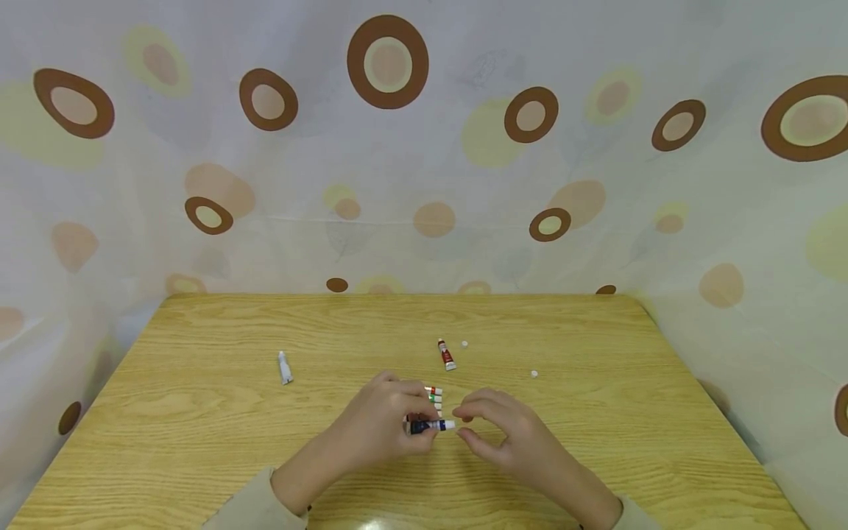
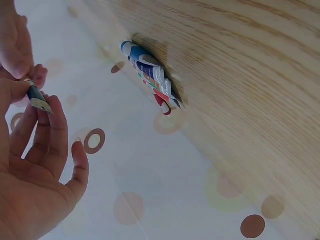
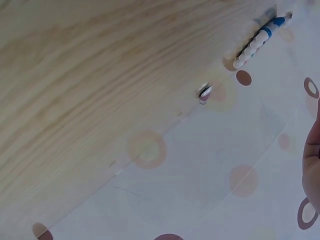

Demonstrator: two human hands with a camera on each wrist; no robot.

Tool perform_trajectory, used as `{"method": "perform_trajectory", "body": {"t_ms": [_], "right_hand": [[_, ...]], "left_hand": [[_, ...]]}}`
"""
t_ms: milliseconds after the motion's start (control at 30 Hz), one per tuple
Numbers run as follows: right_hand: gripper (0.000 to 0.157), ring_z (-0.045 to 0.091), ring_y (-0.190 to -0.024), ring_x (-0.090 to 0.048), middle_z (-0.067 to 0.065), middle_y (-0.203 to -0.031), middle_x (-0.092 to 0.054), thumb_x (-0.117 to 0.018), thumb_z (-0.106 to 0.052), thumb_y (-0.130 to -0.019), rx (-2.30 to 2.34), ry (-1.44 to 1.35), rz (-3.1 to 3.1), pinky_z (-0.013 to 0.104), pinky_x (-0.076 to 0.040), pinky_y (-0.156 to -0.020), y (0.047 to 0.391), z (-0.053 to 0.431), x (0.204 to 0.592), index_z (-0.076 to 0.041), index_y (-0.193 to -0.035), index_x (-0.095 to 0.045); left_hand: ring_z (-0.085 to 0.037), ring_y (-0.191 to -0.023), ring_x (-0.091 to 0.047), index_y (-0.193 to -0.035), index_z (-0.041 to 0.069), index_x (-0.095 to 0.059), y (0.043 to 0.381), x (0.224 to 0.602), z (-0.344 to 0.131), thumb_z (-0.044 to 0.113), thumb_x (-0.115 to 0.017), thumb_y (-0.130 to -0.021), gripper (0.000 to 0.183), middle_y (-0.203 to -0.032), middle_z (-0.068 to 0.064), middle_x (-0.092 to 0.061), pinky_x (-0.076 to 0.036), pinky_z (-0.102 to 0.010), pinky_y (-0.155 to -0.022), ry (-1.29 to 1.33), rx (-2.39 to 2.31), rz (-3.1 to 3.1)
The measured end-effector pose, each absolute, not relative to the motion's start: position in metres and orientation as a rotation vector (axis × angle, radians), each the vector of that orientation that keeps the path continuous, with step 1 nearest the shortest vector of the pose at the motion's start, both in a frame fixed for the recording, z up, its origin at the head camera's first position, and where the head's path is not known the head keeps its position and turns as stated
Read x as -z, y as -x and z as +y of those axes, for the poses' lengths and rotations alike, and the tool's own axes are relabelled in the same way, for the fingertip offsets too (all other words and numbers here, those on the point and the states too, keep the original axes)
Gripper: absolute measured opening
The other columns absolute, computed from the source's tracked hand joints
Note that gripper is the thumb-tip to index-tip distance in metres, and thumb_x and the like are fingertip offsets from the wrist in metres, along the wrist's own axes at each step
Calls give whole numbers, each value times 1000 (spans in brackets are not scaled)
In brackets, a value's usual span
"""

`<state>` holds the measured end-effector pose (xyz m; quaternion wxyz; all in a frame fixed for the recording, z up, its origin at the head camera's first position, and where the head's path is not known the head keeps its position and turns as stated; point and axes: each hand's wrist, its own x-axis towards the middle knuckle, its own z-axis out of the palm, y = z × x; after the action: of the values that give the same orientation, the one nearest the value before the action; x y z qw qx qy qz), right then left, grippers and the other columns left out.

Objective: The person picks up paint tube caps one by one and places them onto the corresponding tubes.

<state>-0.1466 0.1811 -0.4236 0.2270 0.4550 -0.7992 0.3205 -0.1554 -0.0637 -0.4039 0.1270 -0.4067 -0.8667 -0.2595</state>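
Note:
In the head view, my left hand (image 1: 387, 416) pinches a small dark blue paint tube (image 1: 426, 426) between thumb and fingers, its white end pointing right. In the left wrist view, the flat end of that tube (image 2: 40, 103) sticks out of the pinch. My right hand (image 1: 506, 430) is just right of the white end, thumb and forefinger apart on either side of its line. Behind the left fingers lies a row of paint tubes (image 1: 434, 399) with white caps, partly hidden by that hand. The row (image 2: 147, 72) shows more fully in the left wrist view.
A red paint tube (image 1: 447, 355) lies farther back, with a small white cap (image 1: 464, 344) beside it. Another white cap (image 1: 534, 374) is to the right. A whitish tube (image 1: 285, 367) lies on the left of the wooden table (image 1: 218, 442). Patterned cloth (image 1: 298, 169) surrounds the table's back and sides.

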Motion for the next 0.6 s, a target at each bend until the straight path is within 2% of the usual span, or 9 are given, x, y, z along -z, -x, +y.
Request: {"method": "perform_trajectory", "body": {"t_ms": [300, 400, 533, 600], "right_hand": [[11, 11, -88, -69, -1, -101, -72, -75, -9, -94, -894, -1310, -2139, 16, -55, -87, 150, 179, 425, -10, -104, -72], [5, 10, -88, -68, -2, -100, -72, -70, -14, -98, -900, -1314, -2132, 16, -55, -88, 149, 179, 425, -11, -101, -72], [12, 9, -86, -68, -3, -97, -72, -64, -20, -102, -916, -1318, -2118, 15, -55, -86, 149, 178, 425, -11, -99, -72], [11, 9, -84, -67, -2, -96, -72, -64, -19, -102, -928, -1321, -2113, 15, -54, -84, 148, 177, 424, -11, -99, -72]], "left_hand": [[0, -65, -60, -87, 19, -82, 155, 402, -63, 21, -82, -82, 5, -82, 12, -73, -43, -20, -77, 1200, 785, -2532], [1, -65, -58, -87, 19, -82, 155, 402, -62, 21, -83, -82, 6, -82, 12, -73, -43, -20, -76, 1212, 779, -2523], [1, -66, -59, -87, 19, -82, 155, 402, -61, 21, -82, -82, 5, -84, 11, -74, -45, -20, -77, 1225, 761, -2503], [1, -68, -61, -86, 19, -82, 155, 402, -60, 21, -83, -82, 5, -85, 11, -74, -46, -21, -78, 1232, 740, -2480]]}}
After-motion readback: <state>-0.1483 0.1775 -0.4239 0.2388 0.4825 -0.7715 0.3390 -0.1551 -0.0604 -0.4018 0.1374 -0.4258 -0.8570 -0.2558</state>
